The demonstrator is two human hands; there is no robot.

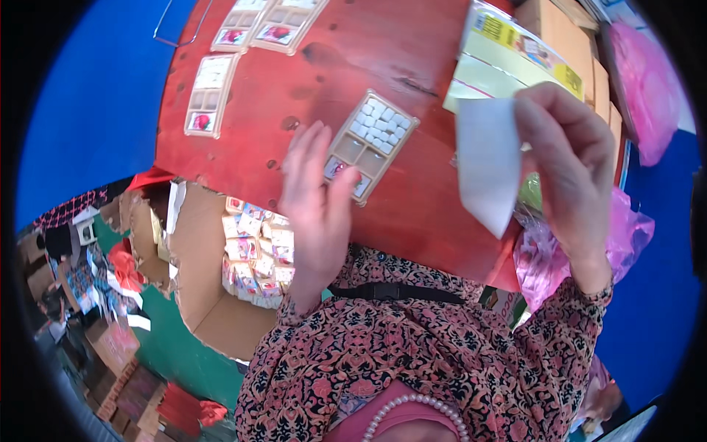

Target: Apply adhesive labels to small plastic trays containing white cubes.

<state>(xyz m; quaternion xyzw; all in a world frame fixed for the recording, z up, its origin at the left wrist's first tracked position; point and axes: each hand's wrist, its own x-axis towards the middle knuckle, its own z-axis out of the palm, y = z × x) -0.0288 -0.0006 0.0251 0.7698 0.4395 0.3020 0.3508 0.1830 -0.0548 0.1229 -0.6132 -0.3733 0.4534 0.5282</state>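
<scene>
A small beige compartment tray [373, 160] lies tilted on the red table, in front of me. Its far section holds several small white blocks [380, 124]; the middle compartments look bare, and coloured picture labels sit at the near end. Beside the tray's near left corner is my left hand [318, 202], slightly blurred, with fingers stretched and the thumb apart by the labels. Whether the thumb touches the tray I cannot tell. My right hand [571, 158] pinches a white paper slip [486, 166] by its right edge, raised above the table's right side.
Several similar trays [209, 99] lie at the table's far left. Left of me, an open cardboard box [202, 250] holds many packed pieces [254, 247]. Pale green printed sheets [486, 77] lie far right, near cardboard boxes [560, 37] and pink plastic bags [541, 258]. The table [412, 221] is red.
</scene>
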